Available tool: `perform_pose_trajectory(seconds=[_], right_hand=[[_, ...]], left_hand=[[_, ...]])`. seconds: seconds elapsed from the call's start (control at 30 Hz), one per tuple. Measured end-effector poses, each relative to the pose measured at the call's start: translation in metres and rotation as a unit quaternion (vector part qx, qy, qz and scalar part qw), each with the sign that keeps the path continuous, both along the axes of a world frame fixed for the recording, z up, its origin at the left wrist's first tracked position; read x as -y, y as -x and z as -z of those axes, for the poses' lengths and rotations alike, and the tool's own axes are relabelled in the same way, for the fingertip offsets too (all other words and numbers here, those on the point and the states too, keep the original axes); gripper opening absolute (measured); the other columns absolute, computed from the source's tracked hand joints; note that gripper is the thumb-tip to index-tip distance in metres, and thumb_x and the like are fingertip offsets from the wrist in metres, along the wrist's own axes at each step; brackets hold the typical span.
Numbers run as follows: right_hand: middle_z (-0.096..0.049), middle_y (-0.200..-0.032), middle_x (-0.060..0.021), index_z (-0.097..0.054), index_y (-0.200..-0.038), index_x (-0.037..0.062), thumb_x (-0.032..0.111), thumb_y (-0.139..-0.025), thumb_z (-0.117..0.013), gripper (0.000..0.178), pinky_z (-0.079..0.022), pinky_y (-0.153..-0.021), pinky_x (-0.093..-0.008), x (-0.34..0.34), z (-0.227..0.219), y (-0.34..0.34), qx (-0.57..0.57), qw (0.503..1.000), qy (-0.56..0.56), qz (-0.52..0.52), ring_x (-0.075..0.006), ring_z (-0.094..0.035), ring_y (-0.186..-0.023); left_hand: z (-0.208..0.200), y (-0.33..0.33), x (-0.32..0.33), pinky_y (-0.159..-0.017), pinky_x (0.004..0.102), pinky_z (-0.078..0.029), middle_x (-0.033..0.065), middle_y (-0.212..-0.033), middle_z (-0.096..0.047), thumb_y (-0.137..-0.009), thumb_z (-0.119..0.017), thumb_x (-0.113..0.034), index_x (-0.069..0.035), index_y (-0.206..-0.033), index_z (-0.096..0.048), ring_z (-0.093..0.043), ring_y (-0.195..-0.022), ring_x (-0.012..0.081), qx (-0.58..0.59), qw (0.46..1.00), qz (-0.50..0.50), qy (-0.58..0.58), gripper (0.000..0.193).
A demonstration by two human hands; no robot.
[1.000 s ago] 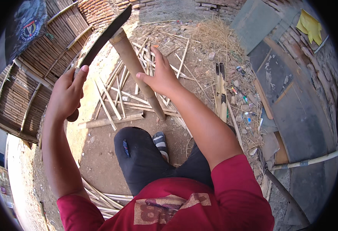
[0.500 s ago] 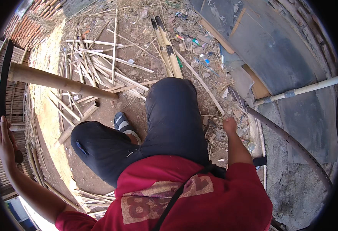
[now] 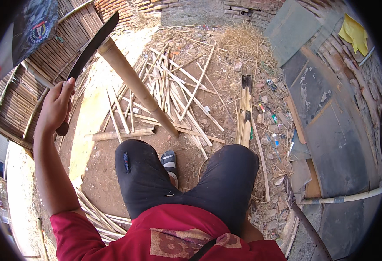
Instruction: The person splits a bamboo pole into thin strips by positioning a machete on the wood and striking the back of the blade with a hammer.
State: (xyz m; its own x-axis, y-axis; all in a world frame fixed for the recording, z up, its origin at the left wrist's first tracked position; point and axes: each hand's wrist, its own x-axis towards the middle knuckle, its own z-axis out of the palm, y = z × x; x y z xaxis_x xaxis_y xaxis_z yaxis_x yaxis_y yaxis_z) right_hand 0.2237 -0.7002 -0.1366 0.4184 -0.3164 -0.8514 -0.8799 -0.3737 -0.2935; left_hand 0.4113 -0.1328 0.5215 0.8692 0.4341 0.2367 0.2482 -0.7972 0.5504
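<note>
My left hand [image 3: 57, 103] is raised at the left, its fingers wrapped around the handle of a machete [image 3: 94, 45]. The dark blade points up and to the right, and the handle's butt shows below my fist. Just right of the blade is the upper end of a thick bamboo pole [image 3: 136, 85], which stands upright on the ground in front of me. Of my right arm only a bit of forearm shows beside my right thigh; the hand is hidden. A long thin bamboo strip [image 3: 260, 163] lies to the right of my right knee.
Many split bamboo strips [image 3: 195, 102] lie heaped beyond the pole. Split bamboo halves [image 3: 244, 113] lie past my right knee. Grey sheets [image 3: 343, 143] lean along the right, near litter and rubble. A bamboo-slat panel [image 3: 26, 95] stands at the left, a brick wall [image 3: 191, 15] at the back.
The view has tipped up and left. My left hand keeps hold of the machete, its blade now slanted right. My right hand, earlier at the thin strip's end, has gone down out of sight.
</note>
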Motion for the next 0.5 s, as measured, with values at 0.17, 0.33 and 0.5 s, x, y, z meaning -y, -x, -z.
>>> perform_pose_trajectory(seconds=[0.17, 0.33, 0.5], right_hand=[[-0.065, -0.125, -0.0307, -0.048, -0.144, -0.0090, 0.040, -0.092, -0.069, 0.074, -0.051, -0.097, -0.0462, 0.019, -0.048, -0.008, 0.061, 0.979, -0.001, 0.196, -0.0386, -0.064, -0.123], [-0.064, -0.085, -0.0140, -0.051, -0.126, -0.0047, 0.013, -0.095, -0.066, 0.038, -0.051, -0.061, -0.0410, 0.085, -0.120, -0.061, 0.517, 0.807, 0.286, -0.011, -0.0262, -0.064, -0.065], [-0.063, -0.088, -0.0071, -0.048, -0.136, 0.0034, 0.022, -0.107, -0.058, 0.036, -0.049, -0.074, -0.0350, 0.011, -0.383, -0.170, 0.535, 0.841, -0.057, 0.054, -0.0177, -0.060, -0.074]], left_hand=[[0.003, 0.008, -0.013, -0.046, 0.0283, -0.037, -0.0013, -0.060, -0.048, -0.108, -0.050, -0.052, -0.003, -0.094, -0.059, -0.045, -0.047, 0.0076, 0.001, 0.998, 0.013, -0.054, 0.051], [-0.016, 0.006, 0.008, -0.051, 0.0300, -0.042, 0.0000, -0.066, -0.051, -0.108, -0.051, -0.050, -0.002, -0.092, -0.059, -0.049, -0.056, 0.0088, -0.035, 0.998, 0.003, -0.042, 0.051], [-0.016, 0.005, -0.003, -0.056, 0.0328, -0.046, 0.0027, -0.069, -0.052, -0.107, -0.052, -0.052, 0.001, -0.096, -0.060, -0.052, -0.060, 0.0121, -0.040, 0.998, 0.008, -0.037, 0.055]])
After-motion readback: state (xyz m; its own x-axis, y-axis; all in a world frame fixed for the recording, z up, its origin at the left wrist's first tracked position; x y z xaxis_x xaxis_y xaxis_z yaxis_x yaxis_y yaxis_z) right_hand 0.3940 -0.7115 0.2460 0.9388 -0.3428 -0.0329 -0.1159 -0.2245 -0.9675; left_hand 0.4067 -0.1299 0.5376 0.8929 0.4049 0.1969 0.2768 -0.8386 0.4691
